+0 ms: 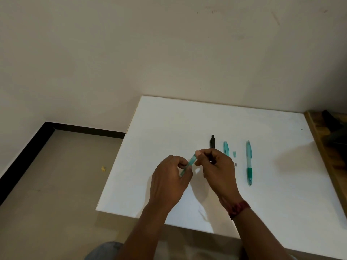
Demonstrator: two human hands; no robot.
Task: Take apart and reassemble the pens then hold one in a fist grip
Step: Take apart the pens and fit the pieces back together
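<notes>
Two hands meet above the near middle of a white table (169, 117), sharing a teal pen barrel (189, 164) that slants from near left to far right. The left hand (170, 177) pinches the barrel's lower end between thumb and curled fingers. The right hand (217, 169) grips the upper end, thumb and forefinger closed on the tip. The barrel is held clear of the tabletop; how much of it is hidden inside either hand cannot be told.

Just beyond the right hand, a black pen piece (212, 141) lies on the table pointing away from the person, its near end hidden behind the knuckles. To its right lie a clear teal shell (226, 148), then a small teal piece (234, 154), with a tiny grey piece (236, 164) just nearer than that. Farther right, apart from these, a whole pen (249, 162) in teal and clear plastic lies lengthwise, its darker green grip toward the person.

A dark red wristband (239, 209) circles the right wrist. Left of the table, a small yellow scrap (103, 168) lies on the tan floor (56, 184), where a black baseboard (24, 156) runs along a pale wall (112, 53). A wooden surface (330, 152) adjoins the table's right edge.
</notes>
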